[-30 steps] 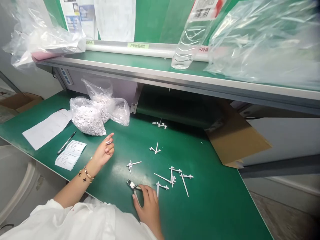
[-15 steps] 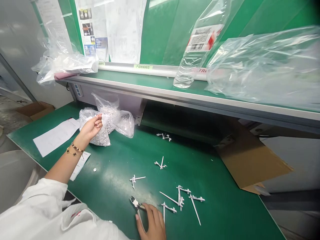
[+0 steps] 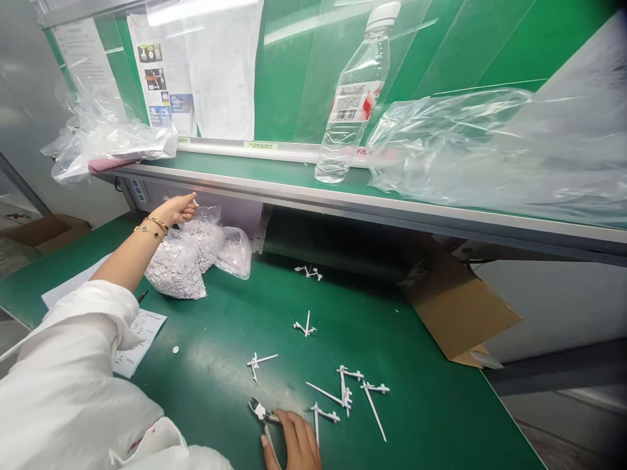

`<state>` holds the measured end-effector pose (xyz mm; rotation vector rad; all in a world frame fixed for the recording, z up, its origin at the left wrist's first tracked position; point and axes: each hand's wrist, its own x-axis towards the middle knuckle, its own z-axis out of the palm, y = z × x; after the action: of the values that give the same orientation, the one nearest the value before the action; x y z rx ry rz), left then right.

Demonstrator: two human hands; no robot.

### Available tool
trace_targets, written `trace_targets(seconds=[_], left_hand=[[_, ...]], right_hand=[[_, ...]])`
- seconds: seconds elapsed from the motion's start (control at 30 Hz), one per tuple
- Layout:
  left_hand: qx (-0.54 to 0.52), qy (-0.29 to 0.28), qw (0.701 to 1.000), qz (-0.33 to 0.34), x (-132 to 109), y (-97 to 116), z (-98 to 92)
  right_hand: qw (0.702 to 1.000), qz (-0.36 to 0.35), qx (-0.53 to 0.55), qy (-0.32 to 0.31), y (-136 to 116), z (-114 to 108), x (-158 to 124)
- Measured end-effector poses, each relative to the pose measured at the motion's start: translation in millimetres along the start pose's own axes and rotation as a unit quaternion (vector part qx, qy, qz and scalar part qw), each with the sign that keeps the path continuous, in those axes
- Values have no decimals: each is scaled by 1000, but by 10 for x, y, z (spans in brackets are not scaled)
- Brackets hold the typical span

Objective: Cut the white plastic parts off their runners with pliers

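My left hand (image 3: pixel 177 210) reaches out over the open top of a clear plastic bag (image 3: pixel 206 235) of small white parts, its fingers pinched on a tiny white piece. A second bag of white parts (image 3: pixel 174 267) lies just in front of it. At the near edge my right hand (image 3: pixel 292 441) rests on the green table (image 3: pixel 416 405), wrapped round the handles of small cutting pliers (image 3: pixel 259 412). Several white plastic sprues (image 3: pixel 343 388) lie scattered right of the pliers.
A green shelf (image 3: pixel 294 179) above the table carries a water bottle (image 3: pixel 350 108) and crumpled clear bags (image 3: pixel 465 143). A cardboard sheet (image 3: pixel 455 307) leans at the right. Papers (image 3: pixel 140 333) and a pen lie at the left, with one loose white part (image 3: pixel 175 350).
My left hand has lifted from the table and moved up and back to the top of the rear bag. The right hand stays on the pliers. The view tilted upward.
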<state>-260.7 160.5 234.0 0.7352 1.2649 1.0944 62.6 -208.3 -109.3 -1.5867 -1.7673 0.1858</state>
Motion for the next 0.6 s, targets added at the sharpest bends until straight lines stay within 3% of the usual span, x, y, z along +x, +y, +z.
trace_targets(seconds=[0.1,0.23,0.43,0.53,0.6], left_hand=[[-18,-22,1000,-1,18,32,-39],[-24,-73,995,69,-93,-17,-128],[75,-88,987,107,-303,-140,-283],[193,-56,970,138,-364,-198,-407],[315,-1,936,159,-375,-238,-510]], right_hand=[[1000,3,-4,4,7,2,-1],[1000,-12,-4,-4,18,-18,10],[1000,-5,-12,4,0,-19,23],[1000,-13,-14,6,-3,-18,27],[1000,-18,-14,6,1,-20,27]])
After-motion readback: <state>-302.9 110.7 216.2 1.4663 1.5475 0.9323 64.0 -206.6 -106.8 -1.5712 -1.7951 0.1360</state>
